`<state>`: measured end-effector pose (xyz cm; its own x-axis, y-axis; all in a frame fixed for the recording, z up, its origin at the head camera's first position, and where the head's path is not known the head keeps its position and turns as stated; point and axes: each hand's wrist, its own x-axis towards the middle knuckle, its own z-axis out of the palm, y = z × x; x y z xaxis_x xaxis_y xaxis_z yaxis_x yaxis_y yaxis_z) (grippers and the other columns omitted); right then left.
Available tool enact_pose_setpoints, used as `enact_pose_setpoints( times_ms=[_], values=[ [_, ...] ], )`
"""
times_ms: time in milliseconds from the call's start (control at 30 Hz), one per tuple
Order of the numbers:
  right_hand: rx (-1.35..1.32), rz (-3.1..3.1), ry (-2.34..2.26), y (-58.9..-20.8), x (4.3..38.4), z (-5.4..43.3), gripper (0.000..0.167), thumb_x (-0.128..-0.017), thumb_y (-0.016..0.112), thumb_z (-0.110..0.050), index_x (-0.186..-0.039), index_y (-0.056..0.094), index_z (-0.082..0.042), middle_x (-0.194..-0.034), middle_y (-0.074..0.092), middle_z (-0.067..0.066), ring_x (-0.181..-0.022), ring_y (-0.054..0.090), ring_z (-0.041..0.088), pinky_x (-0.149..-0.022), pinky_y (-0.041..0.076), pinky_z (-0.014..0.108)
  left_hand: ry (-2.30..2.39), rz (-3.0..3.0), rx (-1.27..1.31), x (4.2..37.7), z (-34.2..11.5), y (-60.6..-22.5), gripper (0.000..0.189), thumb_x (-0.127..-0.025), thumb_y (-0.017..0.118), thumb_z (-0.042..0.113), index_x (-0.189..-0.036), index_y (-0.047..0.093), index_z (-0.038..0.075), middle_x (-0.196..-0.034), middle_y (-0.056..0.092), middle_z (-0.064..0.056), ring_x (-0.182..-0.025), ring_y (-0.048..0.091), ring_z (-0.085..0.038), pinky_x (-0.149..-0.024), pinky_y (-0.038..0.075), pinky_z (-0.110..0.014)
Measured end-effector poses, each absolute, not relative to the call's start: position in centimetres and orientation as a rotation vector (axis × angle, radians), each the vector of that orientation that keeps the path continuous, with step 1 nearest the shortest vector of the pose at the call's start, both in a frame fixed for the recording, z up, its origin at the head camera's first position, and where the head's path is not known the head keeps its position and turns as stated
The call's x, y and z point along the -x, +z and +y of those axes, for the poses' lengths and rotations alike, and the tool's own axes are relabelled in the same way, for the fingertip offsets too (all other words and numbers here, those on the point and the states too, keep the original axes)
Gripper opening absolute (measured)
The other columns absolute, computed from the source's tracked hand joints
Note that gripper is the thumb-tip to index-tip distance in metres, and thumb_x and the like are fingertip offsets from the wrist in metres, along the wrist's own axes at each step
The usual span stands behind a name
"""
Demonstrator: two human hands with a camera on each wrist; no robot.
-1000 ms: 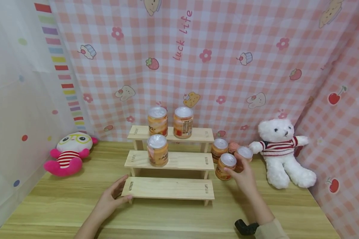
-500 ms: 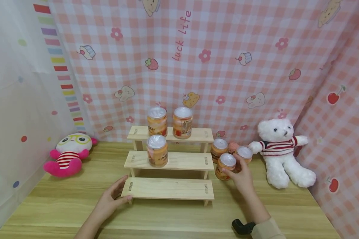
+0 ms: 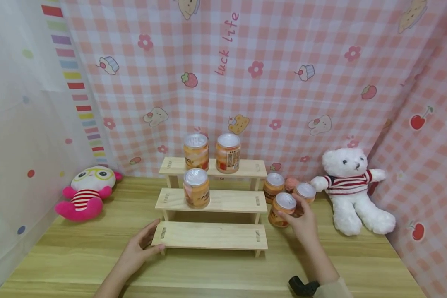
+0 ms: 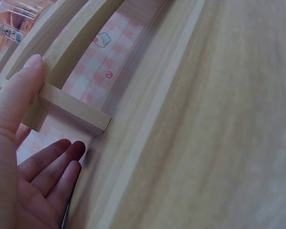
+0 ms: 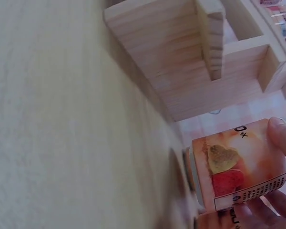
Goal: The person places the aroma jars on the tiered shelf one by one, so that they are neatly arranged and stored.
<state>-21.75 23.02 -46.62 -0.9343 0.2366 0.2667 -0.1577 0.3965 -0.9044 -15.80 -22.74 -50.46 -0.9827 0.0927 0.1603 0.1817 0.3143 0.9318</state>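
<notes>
My right hand [image 3: 303, 221] grips an orange-labelled can [image 3: 279, 215] with a silvery lid, to the right of the wooden step shelf [image 3: 212, 235]. In the right wrist view, the can [image 5: 243, 164] leans and its bottom rim is close over the table. My left hand [image 3: 138, 246] holds the left end of the lowest step; its thumb [image 4: 24, 90] lies on the front edge and the other fingers are around the side. Two similar cans stand on the top step, one of them a can [image 3: 228, 154] with its text panel forward. Another can [image 3: 196, 189] stands on the middle step.
Two more cans, a left can [image 3: 272, 188] and a right can [image 3: 306, 192], stand behind the gripped one. A white teddy bear [image 3: 352, 192] sits at the right, a pink plush toy [image 3: 89, 194] at the left. A black object [image 3: 301, 285] lies by the right wrist.
The can in my right hand has shifted slightly toward me, with the hand around it. My left hand and the shelf stay where they were.
</notes>
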Motion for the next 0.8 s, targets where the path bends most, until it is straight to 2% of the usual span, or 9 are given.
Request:
enact_pose_setpoints(
  times_ms=[233,400,633,800],
  values=[
    [0.06,-2.268,1.57,-45.3,20.8,22.9,0.068,-0.074,0.082,-0.001,-0.134,0.049,0.001,-0.115,0.059,0.022,-0.099,0.054,0.025,-0.076,0.045,0.013,-1.79,-2.479,0.253,15.8,-22.7,-50.4,0.075,-0.078,0.08,0.012,-0.143,0.044,0.006,-0.129,0.055,-0.021,-0.113,0.054,-0.029,-0.09,0.043,-0.021],
    [0.08,-2.283,1.553,-44.1,20.1,22.8,0.07,-0.074,0.083,-0.007,-0.135,0.049,0.0,-0.114,0.059,0.022,-0.099,0.053,0.024,-0.073,0.044,0.012,-1.798,-2.476,0.256,15.8,-22.7,-50.4,0.075,-0.078,0.08,0.012,-0.143,0.043,0.006,-0.128,0.056,-0.021,-0.111,0.055,-0.028,-0.089,0.043,-0.021],
    [0.062,-2.264,1.504,-42.5,19.1,22.6,0.068,-0.074,0.084,-0.008,-0.134,0.052,-0.003,-0.11,0.061,0.019,-0.094,0.053,0.014,-0.076,0.046,0.018,-1.798,-2.476,0.259,15.7,-22.6,-50.3,0.075,-0.079,0.079,0.013,-0.144,0.042,0.006,-0.129,0.055,-0.021,-0.112,0.054,-0.028,-0.089,0.043,-0.021],
    [-0.009,-2.218,1.494,-41.2,18.6,22.4,0.069,-0.072,0.083,-0.003,-0.134,0.052,-0.001,-0.111,0.061,0.018,-0.091,0.052,0.008,-0.073,0.046,0.014,-1.796,-2.476,0.262,15.8,-22.7,-50.3,0.075,-0.078,0.08,0.012,-0.143,0.043,0.005,-0.129,0.055,-0.021,-0.112,0.054,-0.028,-0.089,0.043,-0.021]
  ],
)
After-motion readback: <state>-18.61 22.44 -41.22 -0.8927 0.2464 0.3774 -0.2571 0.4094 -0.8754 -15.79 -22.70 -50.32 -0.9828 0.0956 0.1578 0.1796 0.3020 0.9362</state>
